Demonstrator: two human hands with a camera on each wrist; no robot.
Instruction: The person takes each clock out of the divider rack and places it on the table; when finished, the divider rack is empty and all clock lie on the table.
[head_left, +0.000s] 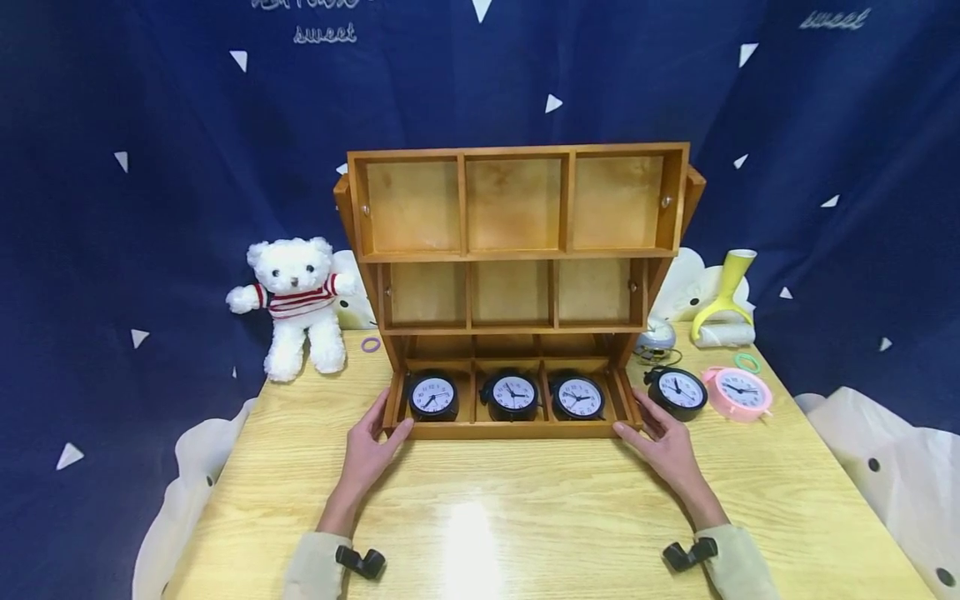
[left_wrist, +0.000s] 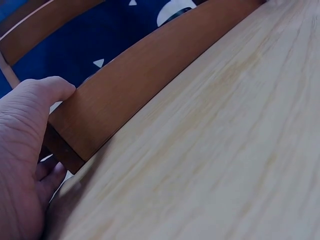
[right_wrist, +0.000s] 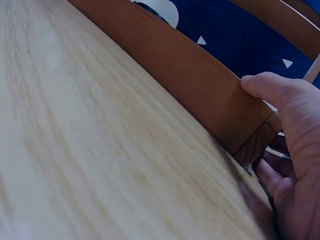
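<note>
A tiered wooden storage box (head_left: pixel 517 431) stands unfolded on the table, its two upper compartment trays raised behind the bottom one. My left hand (head_left: pixel 367 448) grips the box's front left corner, thumb on the front board's top edge and fingers along the outer side. At the front right corner my right hand (head_left: pixel 667 450) grips in the same way. Three black alarm clocks lie face up in the bottom compartments: one on the left (head_left: pixel 433 395), one in the middle (head_left: pixel 513 393), one on the right (head_left: pixel 578 397). Both wrist views show the thumbs on the front board (left_wrist: pixel 115 85).
Right of the box are another black alarm clock (head_left: pixel 677 392), a pink alarm clock (head_left: pixel 738 392), a silvery round object (head_left: pixel 657 336), a green ring (head_left: pixel 747 362) and a yellow-handled roller (head_left: pixel 724 304). A white teddy bear (head_left: pixel 295 300) and a purple ring (head_left: pixel 371 344) are left.
</note>
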